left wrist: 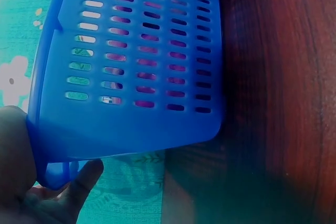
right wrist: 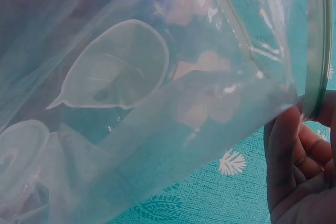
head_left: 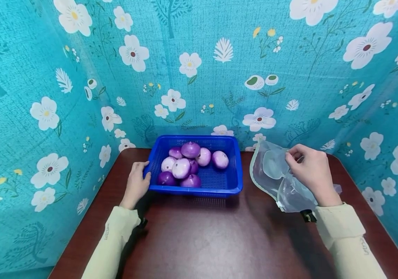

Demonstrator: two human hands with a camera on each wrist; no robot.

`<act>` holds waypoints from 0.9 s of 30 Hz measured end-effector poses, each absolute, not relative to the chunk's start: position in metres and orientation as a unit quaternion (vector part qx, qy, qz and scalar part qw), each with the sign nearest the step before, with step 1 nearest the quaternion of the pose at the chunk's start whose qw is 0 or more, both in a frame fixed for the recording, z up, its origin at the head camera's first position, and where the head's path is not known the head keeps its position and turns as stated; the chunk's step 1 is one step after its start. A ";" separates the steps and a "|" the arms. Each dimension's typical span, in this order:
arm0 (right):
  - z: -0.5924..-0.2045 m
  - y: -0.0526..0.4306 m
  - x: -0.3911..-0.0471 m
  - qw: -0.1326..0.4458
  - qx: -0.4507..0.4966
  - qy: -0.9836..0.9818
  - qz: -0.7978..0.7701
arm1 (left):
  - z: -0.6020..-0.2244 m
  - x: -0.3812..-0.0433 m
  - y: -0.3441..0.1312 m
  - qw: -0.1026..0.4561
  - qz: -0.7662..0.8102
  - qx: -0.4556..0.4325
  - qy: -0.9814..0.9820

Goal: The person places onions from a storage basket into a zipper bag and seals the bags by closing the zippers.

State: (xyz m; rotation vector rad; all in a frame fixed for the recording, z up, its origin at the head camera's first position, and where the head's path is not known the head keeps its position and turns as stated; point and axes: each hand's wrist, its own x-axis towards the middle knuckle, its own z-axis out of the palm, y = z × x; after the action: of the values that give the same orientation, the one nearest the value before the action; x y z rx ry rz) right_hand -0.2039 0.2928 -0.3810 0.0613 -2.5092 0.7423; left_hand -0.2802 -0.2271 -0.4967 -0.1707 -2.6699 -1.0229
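Observation:
A blue plastic basket [head_left: 199, 190] with slotted sides stands at the back of the table, holding several purple onions [head_left: 181, 168]. Most of the onions are heaped in its left half; one onion [head_left: 220, 159] lies apart at the right. My left hand [head_left: 137, 182] grips the basket's left rim; in the left wrist view the thumb [left wrist: 88, 179] shows by the rim's corner. To the right of the basket, my right hand [head_left: 308, 170] pinches the edge of a clear zip bag [head_left: 272, 166]. The bag hangs spread out, with a pale leaf-shaped print [right wrist: 118, 66] on it.
The dark brown wooden table [head_left: 202, 240] reaches toward me in front of the basket. Teal flowered cloth [head_left: 199, 97] rises close behind the basket and along both sides. A small black item [head_left: 308, 216] shows beneath the right wrist.

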 end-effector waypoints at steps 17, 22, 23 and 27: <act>-0.382 0.292 -0.202 0.254 0.019 -0.926 0.278 | -0.466 -0.296 -0.180 0.122 -0.255 -0.179 -0.942; -0.385 0.291 -0.204 0.258 0.024 -0.924 0.280 | -0.459 -0.306 -0.157 0.043 -0.301 -0.180 -0.936; -0.385 0.291 -0.204 0.258 0.025 -0.924 0.280 | -0.458 -0.307 -0.154 0.033 -0.302 -0.179 -0.936; -0.385 0.290 -0.205 0.258 0.024 -0.924 0.280 | -0.459 -0.313 -0.143 0.004 -0.286 -0.181 -0.941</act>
State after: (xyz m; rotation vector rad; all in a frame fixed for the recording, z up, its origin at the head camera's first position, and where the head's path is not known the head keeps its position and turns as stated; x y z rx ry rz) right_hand -0.2055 0.2901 -0.3848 0.0661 -2.5065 0.7583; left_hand -0.3128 -0.1429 -0.4588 -0.5670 -2.9490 -0.8955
